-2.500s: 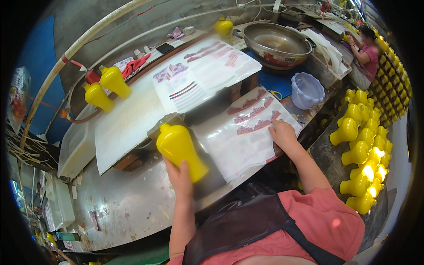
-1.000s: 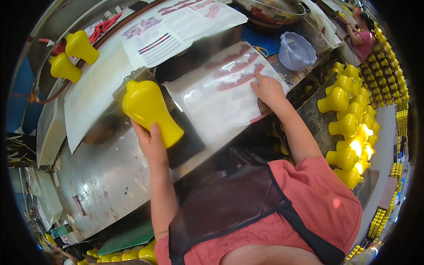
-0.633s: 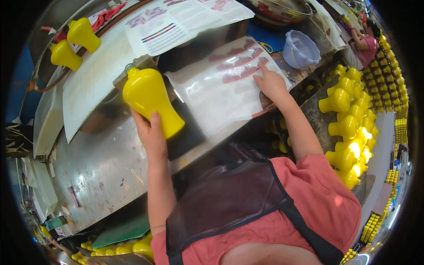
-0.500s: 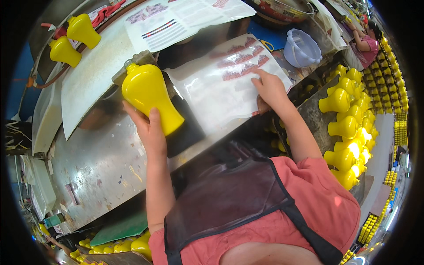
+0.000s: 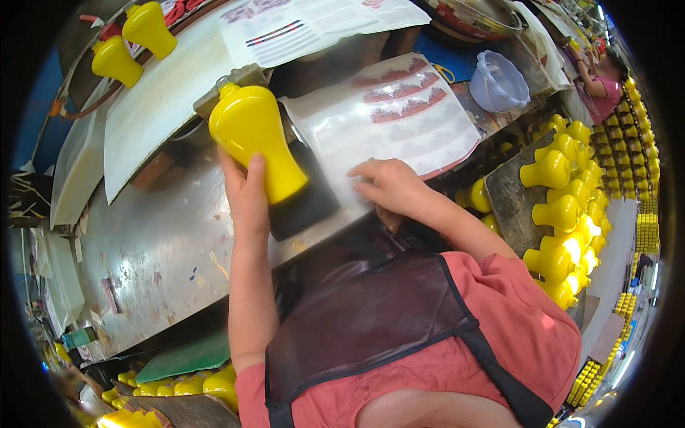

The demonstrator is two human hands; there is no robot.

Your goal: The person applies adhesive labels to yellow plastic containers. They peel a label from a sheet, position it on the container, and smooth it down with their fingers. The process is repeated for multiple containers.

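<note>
A glossy yellow vase-shaped bottle [image 5: 250,135] lies tilted over the bench, its narrow neck against a small block-like rest [image 5: 239,82]. My left hand [image 5: 246,189] is closed round its near left side, thumb on top. Beneath its lower end is a dark flat pad [image 5: 307,207]. My right hand [image 5: 392,187] hovers at the near left edge of a pale sheet with reddish printed decals [image 5: 407,103]. Its thumb and forefinger stretch apart, while a small brown piece [image 5: 389,220], unclear in kind, shows under the palm.
A lilac bucket [image 5: 498,82] and yellow-handled scissors [image 5: 444,73] stand beyond the sheet. A white board [image 5: 164,100] with more printed sheets [image 5: 307,28] lies at far left. Yellow bottles [image 5: 553,171] crowd a rack at right. Another person [image 5: 599,89] sits at far right.
My right hand has drawn back from the printed decals, leftward and nearer to me, toward the sheet's edge. The left hand keeps holding the bottle. The whole view has shifted slightly.
</note>
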